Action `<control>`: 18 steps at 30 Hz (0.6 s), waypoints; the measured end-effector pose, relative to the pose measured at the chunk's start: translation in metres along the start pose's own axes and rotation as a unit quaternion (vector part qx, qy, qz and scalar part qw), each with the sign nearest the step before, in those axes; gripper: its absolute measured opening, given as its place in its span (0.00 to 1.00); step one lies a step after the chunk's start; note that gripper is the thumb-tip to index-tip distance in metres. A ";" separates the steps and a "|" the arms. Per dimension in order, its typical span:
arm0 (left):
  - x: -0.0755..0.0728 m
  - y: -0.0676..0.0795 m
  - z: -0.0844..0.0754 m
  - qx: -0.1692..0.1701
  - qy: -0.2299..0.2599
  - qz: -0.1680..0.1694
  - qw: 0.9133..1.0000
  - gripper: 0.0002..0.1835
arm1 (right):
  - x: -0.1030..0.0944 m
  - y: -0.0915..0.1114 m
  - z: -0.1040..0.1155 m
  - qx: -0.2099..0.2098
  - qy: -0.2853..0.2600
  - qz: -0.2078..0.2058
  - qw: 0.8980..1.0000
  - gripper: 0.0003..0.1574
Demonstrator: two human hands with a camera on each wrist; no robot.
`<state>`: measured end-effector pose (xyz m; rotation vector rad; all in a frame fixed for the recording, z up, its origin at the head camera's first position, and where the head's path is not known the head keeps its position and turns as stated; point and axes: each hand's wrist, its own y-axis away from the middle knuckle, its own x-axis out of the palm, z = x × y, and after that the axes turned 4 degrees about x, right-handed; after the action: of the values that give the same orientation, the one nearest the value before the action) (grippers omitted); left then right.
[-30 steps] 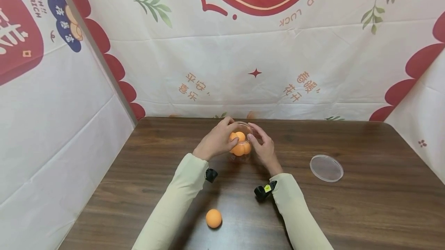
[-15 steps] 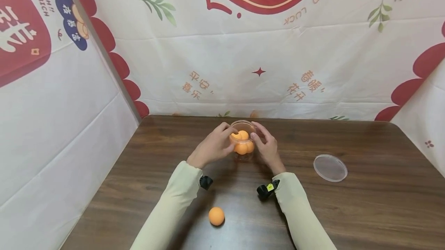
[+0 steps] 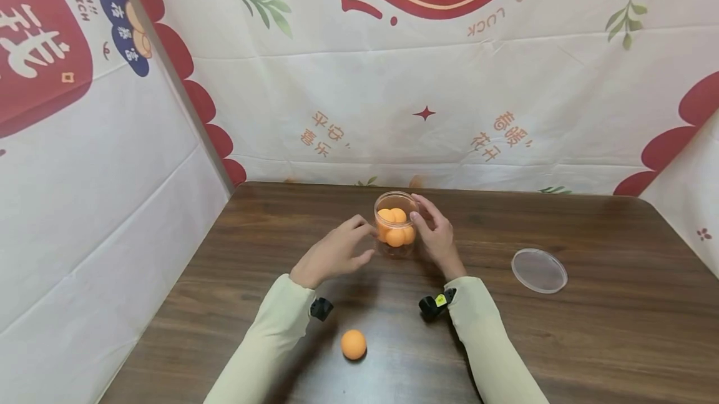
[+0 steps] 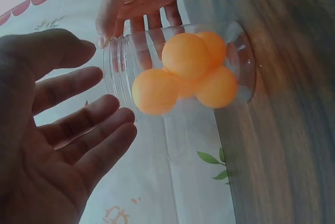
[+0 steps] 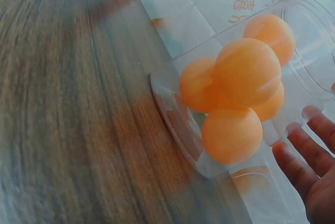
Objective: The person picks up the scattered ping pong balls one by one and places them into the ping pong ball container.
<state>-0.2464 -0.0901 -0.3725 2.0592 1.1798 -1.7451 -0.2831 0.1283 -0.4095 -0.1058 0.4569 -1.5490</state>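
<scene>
A clear plastic jar [image 3: 396,253] with several orange table tennis balls [image 3: 396,235] inside stands upright near the back of the table, its mouth uncovered. My right hand [image 3: 439,243] holds it from the right, thumb near the rim and fingers along the far side. In the right wrist view, those fingertips [image 5: 293,130] meet the jar's wall. My left hand [image 3: 336,251] is just left of the jar and holds nothing. Its spread fingers [image 4: 84,122] point toward the rim in the left wrist view. One loose orange ball [image 3: 353,344] lies nearer the front, between my forearms.
A round clear lid [image 3: 539,271] lies flat on the dark wooden table [image 3: 606,329], right of my right hand. White printed cloth [image 3: 359,92] hangs behind the table and along its sides.
My left hand has let go of the jar's rim and moved left and toward me. The ball it was at now rests among the others inside. My right hand stays on the jar.
</scene>
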 end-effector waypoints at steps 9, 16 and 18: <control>0.000 0.032 -0.011 -0.009 0.028 0.034 0.999 0.13 | 0.001 0.001 0.001 0.012 0.000 0.004 1.000 0.25; 0.003 0.048 -0.024 -0.012 -0.001 0.081 0.997 0.16 | 0.001 0.001 0.002 0.017 -0.005 0.006 1.000 0.25; 0.004 0.052 -0.029 -0.020 -0.019 0.103 0.994 0.18 | 0.002 0.001 0.002 0.017 -0.004 0.006 1.000 0.25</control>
<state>-0.1906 -0.1056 -0.3848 2.0348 0.9448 -1.6441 -0.2813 0.1260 -0.4083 -0.0820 0.4249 -1.5427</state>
